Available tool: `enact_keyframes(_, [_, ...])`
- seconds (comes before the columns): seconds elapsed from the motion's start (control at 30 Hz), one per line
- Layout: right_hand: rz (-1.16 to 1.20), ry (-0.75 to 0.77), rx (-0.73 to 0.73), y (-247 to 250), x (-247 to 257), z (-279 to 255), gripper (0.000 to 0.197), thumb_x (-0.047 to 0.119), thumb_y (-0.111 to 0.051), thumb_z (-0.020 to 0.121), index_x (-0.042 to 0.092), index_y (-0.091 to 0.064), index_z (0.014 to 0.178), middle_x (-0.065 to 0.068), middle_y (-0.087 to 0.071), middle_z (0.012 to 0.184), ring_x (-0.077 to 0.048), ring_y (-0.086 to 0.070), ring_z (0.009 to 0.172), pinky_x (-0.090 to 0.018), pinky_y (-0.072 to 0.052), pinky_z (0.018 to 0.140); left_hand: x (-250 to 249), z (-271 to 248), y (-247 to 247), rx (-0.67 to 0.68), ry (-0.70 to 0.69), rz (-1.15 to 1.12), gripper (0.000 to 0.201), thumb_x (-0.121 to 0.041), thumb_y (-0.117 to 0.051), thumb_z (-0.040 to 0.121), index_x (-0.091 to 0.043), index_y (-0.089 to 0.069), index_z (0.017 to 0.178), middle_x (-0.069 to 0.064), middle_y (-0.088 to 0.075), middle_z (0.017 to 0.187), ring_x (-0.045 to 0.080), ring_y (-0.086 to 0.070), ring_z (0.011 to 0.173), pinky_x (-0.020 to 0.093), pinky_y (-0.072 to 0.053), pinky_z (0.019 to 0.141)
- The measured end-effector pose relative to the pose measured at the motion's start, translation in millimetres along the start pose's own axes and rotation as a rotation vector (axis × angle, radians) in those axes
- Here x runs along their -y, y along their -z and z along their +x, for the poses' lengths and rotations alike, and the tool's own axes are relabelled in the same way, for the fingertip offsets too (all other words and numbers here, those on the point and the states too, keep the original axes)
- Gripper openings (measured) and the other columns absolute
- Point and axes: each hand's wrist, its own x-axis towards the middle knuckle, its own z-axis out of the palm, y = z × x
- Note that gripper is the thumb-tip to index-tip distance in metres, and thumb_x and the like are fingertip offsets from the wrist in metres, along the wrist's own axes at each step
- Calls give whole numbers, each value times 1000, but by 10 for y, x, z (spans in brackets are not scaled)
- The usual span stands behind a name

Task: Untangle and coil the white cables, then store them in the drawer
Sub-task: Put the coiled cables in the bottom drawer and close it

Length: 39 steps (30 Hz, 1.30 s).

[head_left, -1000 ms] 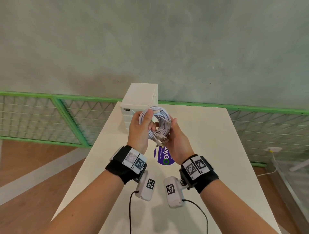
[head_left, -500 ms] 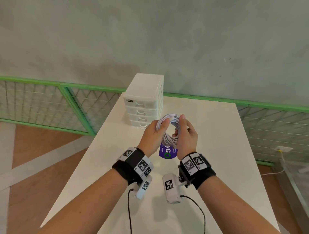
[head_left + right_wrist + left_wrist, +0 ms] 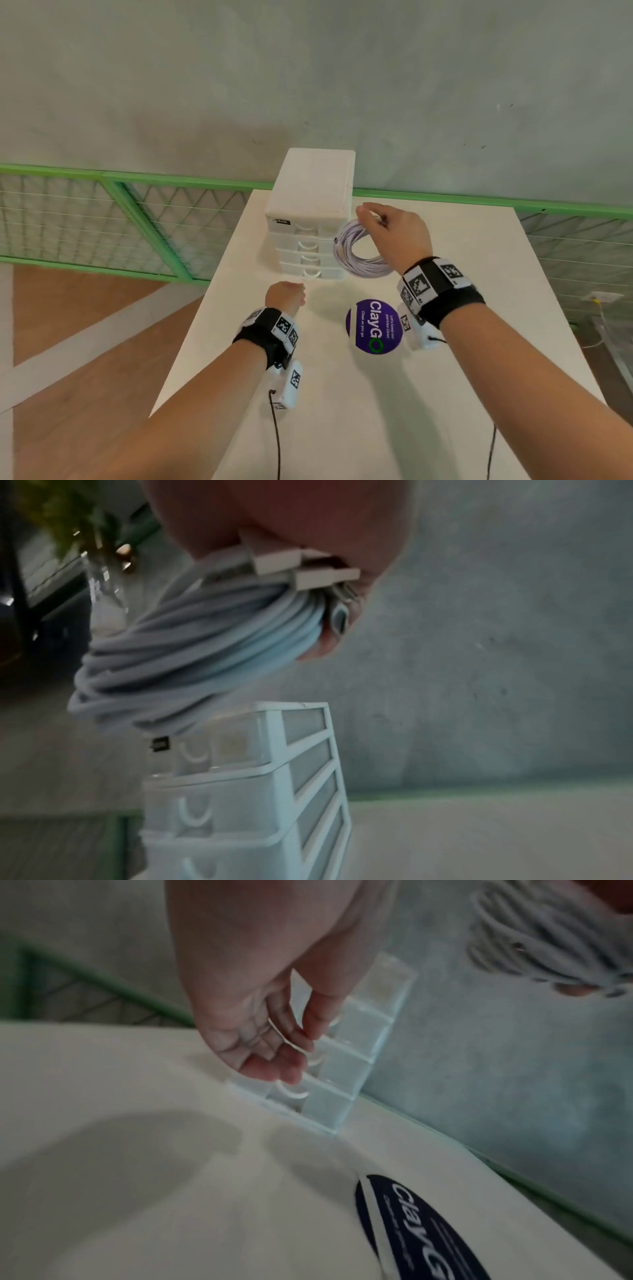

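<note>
The white cables are wound into one coil (image 3: 356, 255), which my right hand (image 3: 394, 236) grips by its top and holds in the air just right of the white drawer unit (image 3: 311, 205). In the right wrist view the coil (image 3: 205, 647) hangs from my curled fingers (image 3: 318, 650) with several plugs (image 3: 308, 569) bunched in the grip. My left hand (image 3: 286, 298) is low at the unit's front. In the left wrist view its fingers (image 3: 291, 1053) are loosely curled close to the lower drawer handles (image 3: 291, 1093), and nothing shows in them. All drawers look closed.
The drawer unit stands at the far end of a white table (image 3: 445, 394) with a round purple sticker (image 3: 373, 325) in the middle. A green mesh railing (image 3: 137, 212) runs behind the table. The table's left edge drops to a wooden floor (image 3: 68, 342).
My left hand has let go of the coil and dropped to the drawer unit's lower front. My right hand now carries the coil alone, further forward beside the unit.
</note>
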Motion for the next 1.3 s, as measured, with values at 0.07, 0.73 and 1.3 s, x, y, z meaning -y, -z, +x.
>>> enact_keyframes(0.07, [-188,83,68,-29,24,173,45,53,-42,90,28,-57,124,-5,-66,102,-25,-60,100,-30,-43,79,60,274,-69,21,135,-98,33,-9,-50,91,-8,-46,58,2,-50,45,14,-48,37,22,-32,41])
enact_keyframes(0.73, [-382,126,105,-440,-33,322,43,50,-48,90,28,-57,125,19,-45,141,-12,-55,118,-29,-45,90,385,716,-239,225,229,-347,14,-7,-65,84,-5,-58,72,7,-64,64,19,-57,60,31,-50,73])
enact_keyframes(1.3, [-386,74,34,-452,98,220,36,45,-45,91,21,-63,112,4,-61,128,-28,-59,108,-36,-47,85,812,-156,165,221,249,-318,32,-5,-69,81,8,-60,109,11,-66,78,9,-66,49,16,-51,47])
